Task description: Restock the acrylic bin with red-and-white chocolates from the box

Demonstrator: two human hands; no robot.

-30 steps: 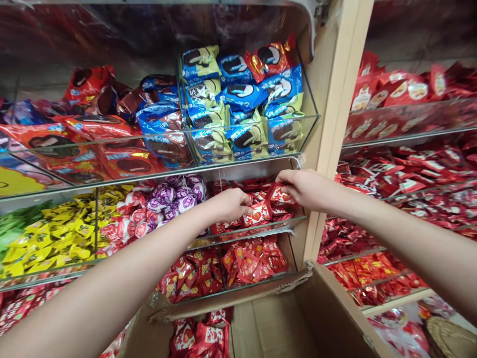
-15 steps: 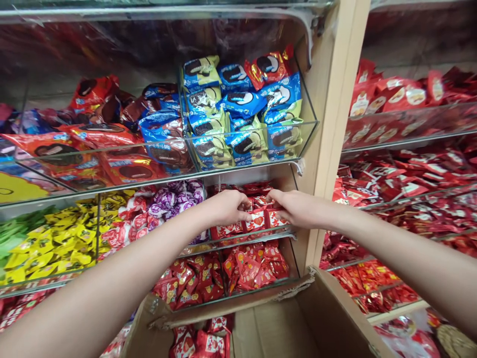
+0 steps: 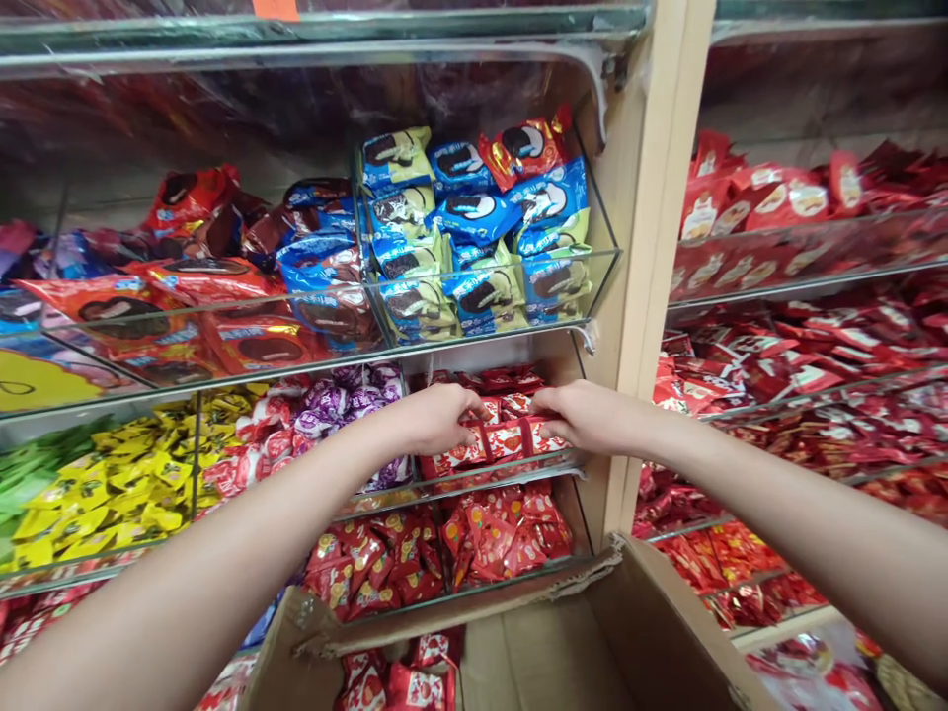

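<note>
Both hands reach into a glass shelf compartment of small red-and-white wrapped candies point(image 3: 507, 441). My left hand point(image 3: 442, 419) is on the left of the row, thumb in front and fingers curled over the candies at that end. From the right, my right hand point(image 3: 582, 415) pinches the candies at the other end, its thumb low and its fingers above. Three candies show side by side along the front, with more behind them. Below the hands stands an open cardboard box point(image 3: 548, 652) with several red-and-white candies point(image 3: 419, 681) in its left part.
Overhead, a glass shelf point(image 3: 474, 341) carries blue and green cookie packets point(image 3: 481, 286) and red ones. Purple candies point(image 3: 348, 400) and yellow candies point(image 3: 104, 484) fill compartments to the left. A wooden post point(image 3: 641, 296) rises close beside my right hand. Orange-printed red candies point(image 3: 504, 533) lie below.
The view has shifted slightly, so the shelves sit a little lower and further left. My hands stay at the same row of candies, with the front candies now more evenly lined up.
</note>
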